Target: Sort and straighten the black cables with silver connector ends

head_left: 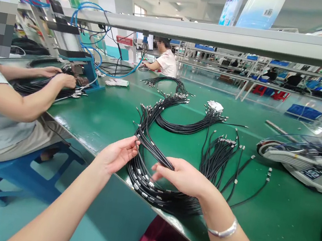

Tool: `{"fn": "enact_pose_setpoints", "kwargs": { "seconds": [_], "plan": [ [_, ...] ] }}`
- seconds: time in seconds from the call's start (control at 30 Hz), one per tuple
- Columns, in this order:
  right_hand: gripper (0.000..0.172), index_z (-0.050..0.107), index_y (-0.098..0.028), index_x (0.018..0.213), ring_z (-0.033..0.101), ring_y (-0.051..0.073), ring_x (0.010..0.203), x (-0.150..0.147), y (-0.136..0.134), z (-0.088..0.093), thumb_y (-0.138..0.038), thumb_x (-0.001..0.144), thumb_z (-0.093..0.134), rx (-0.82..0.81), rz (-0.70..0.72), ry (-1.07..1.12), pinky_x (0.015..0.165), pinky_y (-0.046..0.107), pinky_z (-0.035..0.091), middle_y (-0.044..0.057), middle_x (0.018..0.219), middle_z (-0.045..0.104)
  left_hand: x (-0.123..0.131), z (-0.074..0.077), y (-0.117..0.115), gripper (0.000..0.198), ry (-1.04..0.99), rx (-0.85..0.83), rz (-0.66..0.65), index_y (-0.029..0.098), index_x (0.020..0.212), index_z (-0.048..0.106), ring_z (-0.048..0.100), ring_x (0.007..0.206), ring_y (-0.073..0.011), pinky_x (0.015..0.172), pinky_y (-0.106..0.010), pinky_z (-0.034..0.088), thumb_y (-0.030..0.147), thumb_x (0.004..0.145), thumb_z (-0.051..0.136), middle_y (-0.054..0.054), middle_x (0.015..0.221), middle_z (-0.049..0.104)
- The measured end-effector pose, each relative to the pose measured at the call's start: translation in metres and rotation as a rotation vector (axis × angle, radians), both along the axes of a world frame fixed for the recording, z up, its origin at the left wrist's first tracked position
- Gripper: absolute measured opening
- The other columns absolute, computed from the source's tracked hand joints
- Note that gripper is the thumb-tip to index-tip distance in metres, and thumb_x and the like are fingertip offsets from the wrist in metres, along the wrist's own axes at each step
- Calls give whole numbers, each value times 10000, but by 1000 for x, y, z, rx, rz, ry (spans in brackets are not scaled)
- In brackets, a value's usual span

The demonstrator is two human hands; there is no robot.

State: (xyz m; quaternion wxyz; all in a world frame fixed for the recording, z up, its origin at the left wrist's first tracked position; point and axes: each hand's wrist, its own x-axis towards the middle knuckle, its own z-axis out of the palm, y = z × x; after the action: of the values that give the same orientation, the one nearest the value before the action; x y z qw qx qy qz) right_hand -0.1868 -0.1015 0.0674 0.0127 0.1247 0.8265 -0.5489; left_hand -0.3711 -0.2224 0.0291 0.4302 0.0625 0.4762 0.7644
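My right hand (184,176) is closed around a small bunch of black cables (156,151), lifted over a larger curved bundle. The thumb and forefinger of my left hand (120,150) pinch a black cable at the left of that bunch, while the other fingers curl loosely. Below both hands, the large bundle of black cables (162,201) bends along the table's near edge, with small white labels on it. Its metal-tipped ends (227,142) fan out on the right. Another curved cable bundle (178,127) lies just beyond.
The green table (109,112) carries a grey-white machine (305,163) at right and white gloves (117,82) farther back. At left, a co-worker's hands (63,77) handle cables beside a blue-framed press (87,69). A shelf (194,32) spans overhead; a blue stool (10,173) stands left.
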Motion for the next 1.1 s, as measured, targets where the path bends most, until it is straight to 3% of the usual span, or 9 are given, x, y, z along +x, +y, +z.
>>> {"fn": "enact_pose_setpoints", "kwargs": {
  "seconds": [0.07, 0.23, 0.43, 0.6, 0.77, 0.8, 0.87, 0.97, 1.1],
  "plan": [
    [226, 594, -123, 854, 596, 130, 765, -5, -4, 4, -315, 867, 477, -73, -24, -25, 679, 224, 467, 79, 896, 668, 11, -2, -2, 147, 32, -22, -10, 94, 852, 594, 590, 613, -62, 548, -159, 498, 92, 706, 606, -40, 743, 620],
    [180, 479, -135, 983, 590, 106, 527, -16, -14, -2, -282, 891, 430, -350, 38, -171, 512, 217, 478, 65, 773, 643, 23, -4, 3, 199, 101, -34, 51, 105, 849, 580, 595, 600, -65, 538, -156, 484, 60, 660, 624, -28, 748, 630],
    [326, 580, -120, 910, 357, 46, 410, -13, -10, -16, -418, 882, 451, -161, -11, -56, 397, 149, 296, -39, 518, 445, 0, -8, 16, 89, 93, -29, 86, 83, 800, 566, 567, 600, -46, 564, -142, 482, 61, 721, 532, -48, 711, 612],
    [424, 612, -140, 940, 315, 58, 439, -7, -8, -12, -513, 872, 419, -124, -21, -4, 418, 169, 277, -45, 512, 392, -25, -7, 28, 67, 189, -96, 152, 78, 786, 542, 546, 599, -36, 610, -157, 481, 72, 752, 484, -43, 680, 580],
    [255, 521, -146, 770, 399, 55, 453, 2, -8, 0, -391, 836, 486, -3, -82, -8, 413, 153, 296, -36, 552, 464, -4, -1, -4, 267, 536, -228, 283, 144, 945, 593, 553, 729, -71, 674, -183, 461, 230, 699, 649, -19, 817, 615],
    [214, 512, -153, 793, 448, 60, 460, 1, -9, 1, -355, 843, 463, -6, -89, -24, 420, 153, 321, -27, 590, 517, 5, -2, -16, 248, 670, -270, 245, 150, 908, 632, 549, 784, -80, 722, -189, 458, 259, 688, 669, -26, 865, 627],
    [166, 518, -167, 855, 517, 71, 469, -2, -10, -2, -305, 846, 425, 5, -77, -54, 435, 165, 362, -9, 697, 607, 22, -6, -38, 199, 1215, -399, -27, 210, 900, 674, 535, 925, -97, 860, -218, 440, 324, 758, 595, -17, 946, 636],
    [153, 568, -190, 864, 528, 76, 507, -8, -14, -8, -249, 814, 436, 185, -46, -30, 477, 173, 360, -22, 710, 640, 39, -14, -57, 238, 1704, -431, -375, 279, 1009, 647, 506, 1032, -88, 946, -238, 411, 307, 838, 483, 8, 1037, 624],
    [141, 604, -211, 808, 525, 102, 609, -10, -17, -12, -265, 783, 476, 440, -61, 6, 537, 194, 335, -21, 688, 629, 39, -16, -57, 267, 1974, -417, -451, 324, 1061, 607, 507, 1041, -72, 940, -243, 416, 272, 868, 431, 22, 1073, 603]
  ]
}}
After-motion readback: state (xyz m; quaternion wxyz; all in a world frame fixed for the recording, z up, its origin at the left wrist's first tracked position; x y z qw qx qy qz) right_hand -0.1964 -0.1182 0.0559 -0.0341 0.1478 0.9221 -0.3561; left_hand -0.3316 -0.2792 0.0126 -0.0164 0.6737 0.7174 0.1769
